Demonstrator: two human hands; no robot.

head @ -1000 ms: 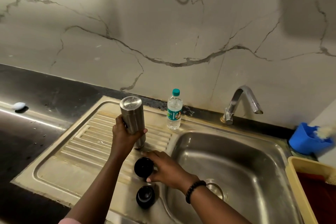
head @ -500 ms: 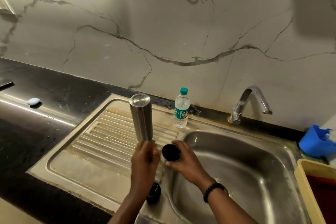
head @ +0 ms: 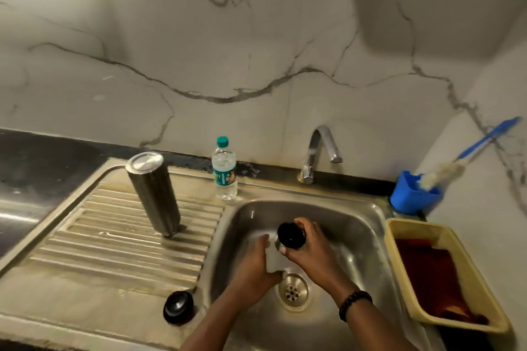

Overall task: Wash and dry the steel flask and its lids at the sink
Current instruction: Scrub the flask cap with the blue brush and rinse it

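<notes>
Gripping a black lid in my right hand over the sink, I kept my left hand open beside it. My steel flask stood inverted at ten o'clock, the second lid at seven. The water bottle label was unreadable.

The only print in view is on the label of the plastic water bottle, which stands at the sink's back rim, at about 11 o'clock from the basin. The teal and white label carries some lettering and a small picture, but both are too blurred to read. No other writing, number or sign can be made out anywhere.
</notes>
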